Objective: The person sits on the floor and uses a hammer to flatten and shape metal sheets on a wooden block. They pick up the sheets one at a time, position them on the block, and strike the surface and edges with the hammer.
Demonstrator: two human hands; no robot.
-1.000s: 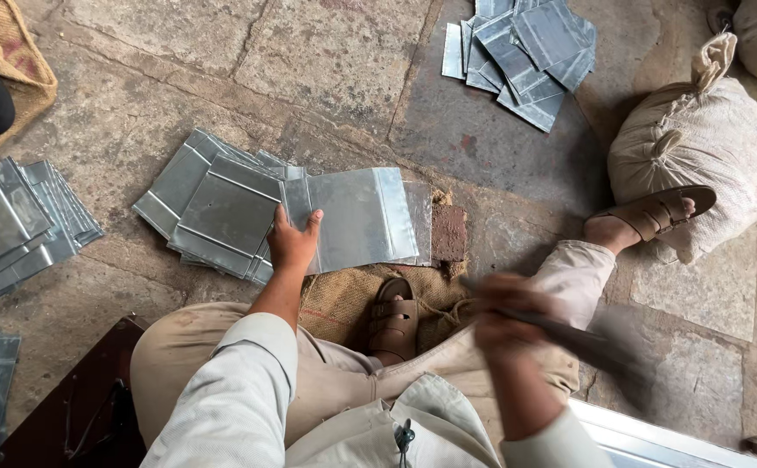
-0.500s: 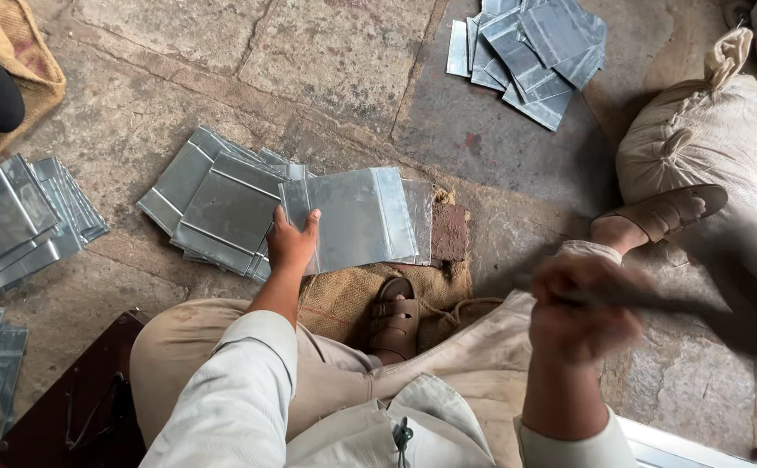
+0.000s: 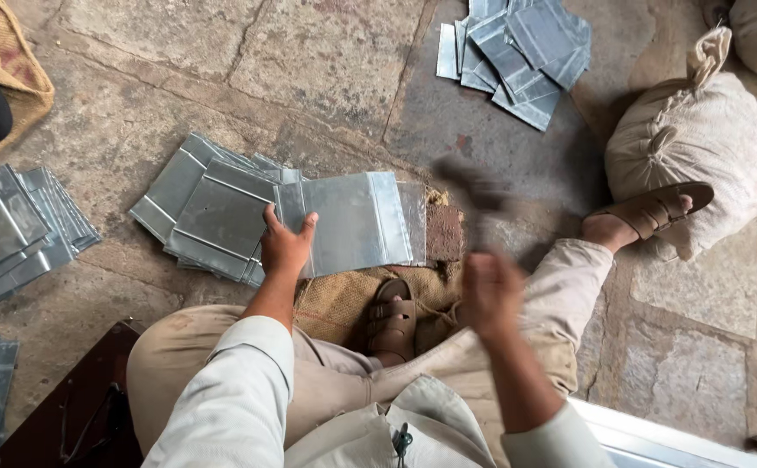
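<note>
We see a flat grey metal sheet with folded edges, a bit shiny. It lies on the stone floor, its long side running left to right, its right end by a brown block. Our left hand presses down on its left edge, fingers spread. Our right hand is curled around a blurry hammer, head up over the block.

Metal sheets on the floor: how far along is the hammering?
Looks done: folded-edge sheets lie in piles, the far pile and the left stack. In hand: left hand presses one metal sheet flat beside a block, while the right hand swings a blurred hammer above it. Left: cannot tell whether the pile under the left hand is unworked.
</note>
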